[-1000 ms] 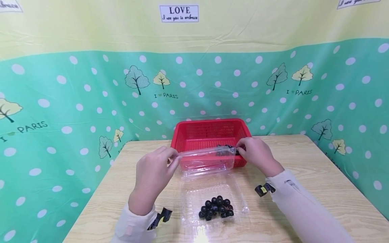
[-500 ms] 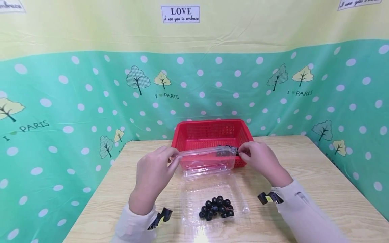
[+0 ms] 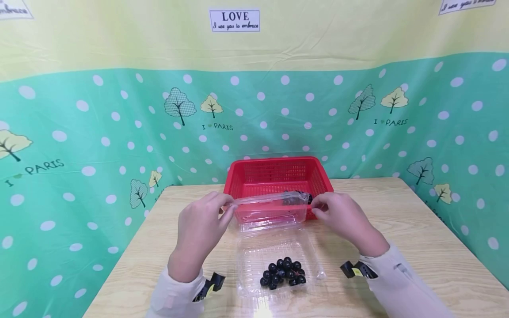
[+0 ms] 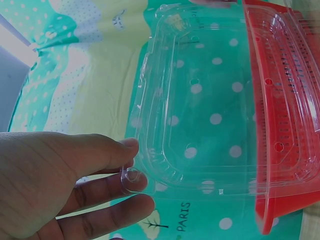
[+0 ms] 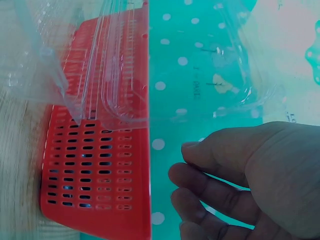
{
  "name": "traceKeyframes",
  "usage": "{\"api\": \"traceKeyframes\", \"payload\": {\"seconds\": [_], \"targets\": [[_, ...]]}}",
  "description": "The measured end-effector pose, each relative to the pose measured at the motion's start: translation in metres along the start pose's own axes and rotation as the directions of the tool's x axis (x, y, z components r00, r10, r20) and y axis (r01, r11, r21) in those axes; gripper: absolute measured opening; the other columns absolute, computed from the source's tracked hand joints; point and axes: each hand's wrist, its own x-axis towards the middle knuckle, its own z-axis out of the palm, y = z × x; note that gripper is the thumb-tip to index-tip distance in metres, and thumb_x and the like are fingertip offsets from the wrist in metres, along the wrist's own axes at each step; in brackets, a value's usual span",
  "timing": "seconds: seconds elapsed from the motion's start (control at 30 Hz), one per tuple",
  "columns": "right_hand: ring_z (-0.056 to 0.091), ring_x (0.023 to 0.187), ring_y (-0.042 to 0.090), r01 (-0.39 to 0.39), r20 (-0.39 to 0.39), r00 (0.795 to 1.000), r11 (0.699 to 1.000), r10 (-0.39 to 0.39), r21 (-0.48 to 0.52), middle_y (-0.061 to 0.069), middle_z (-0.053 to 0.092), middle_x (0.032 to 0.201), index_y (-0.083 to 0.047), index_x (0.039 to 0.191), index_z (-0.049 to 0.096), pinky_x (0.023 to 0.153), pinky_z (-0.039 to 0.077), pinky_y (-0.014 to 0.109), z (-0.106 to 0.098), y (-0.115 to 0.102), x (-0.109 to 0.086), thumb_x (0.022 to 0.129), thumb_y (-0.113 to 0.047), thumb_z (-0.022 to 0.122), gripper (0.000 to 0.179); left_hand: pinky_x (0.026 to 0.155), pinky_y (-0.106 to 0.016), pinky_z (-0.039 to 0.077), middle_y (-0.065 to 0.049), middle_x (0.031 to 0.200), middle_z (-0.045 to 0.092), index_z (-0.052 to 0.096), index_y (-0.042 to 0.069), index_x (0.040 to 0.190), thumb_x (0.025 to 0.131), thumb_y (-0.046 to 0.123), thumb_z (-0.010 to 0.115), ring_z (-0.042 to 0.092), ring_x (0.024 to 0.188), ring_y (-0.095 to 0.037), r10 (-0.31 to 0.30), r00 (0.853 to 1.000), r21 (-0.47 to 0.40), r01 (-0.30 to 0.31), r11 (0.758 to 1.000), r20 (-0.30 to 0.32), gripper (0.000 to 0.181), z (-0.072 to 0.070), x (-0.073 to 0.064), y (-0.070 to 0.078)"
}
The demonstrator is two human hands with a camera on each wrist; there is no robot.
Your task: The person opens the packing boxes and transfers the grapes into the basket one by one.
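A clear plastic clamshell box (image 3: 254, 251) lies on the table with its lid (image 3: 270, 214) tilted up in front of the red basket. Dark grapes (image 3: 283, 272) sit in the near right part of the box's base. My left hand (image 3: 204, 225) pinches the lid's left corner between thumb and finger, as the left wrist view also shows. At the lid's right end, my right hand (image 3: 343, 221) hovers by the basket's near right corner. In the right wrist view its fingers (image 5: 187, 177) are loosely bent, hold nothing and stand apart from the lid.
Behind the lid stands the red plastic basket (image 3: 274, 161), with more dark grapes (image 3: 309, 198) at its near right, partly seen through the lid. The wooden table (image 3: 377, 207) ends at a green and yellow printed cloth (image 3: 270, 110).
My right hand has drawn back slightly toward me, away from the grapes in the basket. My left hand keeps its hold on the lid, which has hardly moved.
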Motion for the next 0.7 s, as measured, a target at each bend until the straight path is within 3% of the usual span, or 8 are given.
{"api": "traceKeyframes", "payload": {"seconds": [0.17, 0.37, 0.57, 0.7], "targets": [[0.063, 0.078, 0.012, 0.018, 0.027, 0.999, 1.0, -0.017, -0.007, -0.005, 0.073, 0.087, -0.018, 0.094, 0.079, 0.075, 0.059, 0.035, -0.005, -0.008, -0.008, 0.088, -0.014, 0.08, 0.007, 0.052, -0.026, 0.048, 0.001, 0.086, 0.077, 0.08, 0.017, 0.096, 0.088, 0.024, 0.083, 0.071, 0.068, -0.013, 0.001, 1.0, 0.002, -0.001, 1.0, 0.003, 0.011, 0.0, 0.0, -0.001], [0.061, 0.074, 0.007, 0.032, 0.118, 0.992, 0.999, -0.034, 0.015, -0.011, 0.07, 0.084, -0.022, 0.092, 0.078, 0.067, 0.054, 0.026, -0.012, -0.018, -0.016, 0.089, -0.018, 0.08, 0.006, 0.052, -0.026, 0.048, 0.0, 0.087, 0.077, 0.08, 0.017, 0.097, 0.087, 0.025, 0.083, 0.072, 0.068, -0.014, 0.007, 1.0, 0.005, -0.007, 1.0, -0.005, 0.013, 0.0, 0.0, -0.001], [0.059, 0.071, 0.001, 0.099, 0.182, 0.978, 0.994, -0.104, 0.038, -0.016, 0.066, 0.08, -0.025, 0.089, 0.077, 0.065, 0.052, 0.022, -0.015, -0.029, -0.023, 0.089, -0.019, 0.081, 0.007, 0.051, -0.027, 0.049, -0.001, 0.087, 0.077, 0.08, 0.016, 0.097, 0.088, 0.024, 0.083, 0.072, 0.069, -0.015, 0.011, 1.0, 0.002, -0.011, 1.0, -0.009, 0.012, 0.0, 0.0, -0.002], [0.056, 0.068, -0.001, 0.163, 0.236, 0.957, 0.986, -0.167, 0.035, -0.019, 0.063, 0.077, -0.025, 0.089, 0.076, 0.064, 0.051, 0.021, -0.015, -0.035, -0.028, 0.087, -0.022, 0.083, 0.007, 0.052, -0.028, 0.051, -0.001, 0.088, 0.077, 0.08, 0.016, 0.098, 0.087, 0.024, 0.084, 0.073, 0.071, -0.015, 0.009, 1.0, 0.008, -0.009, 1.0, -0.004, 0.014, 0.001, 0.001, -0.001]]}}
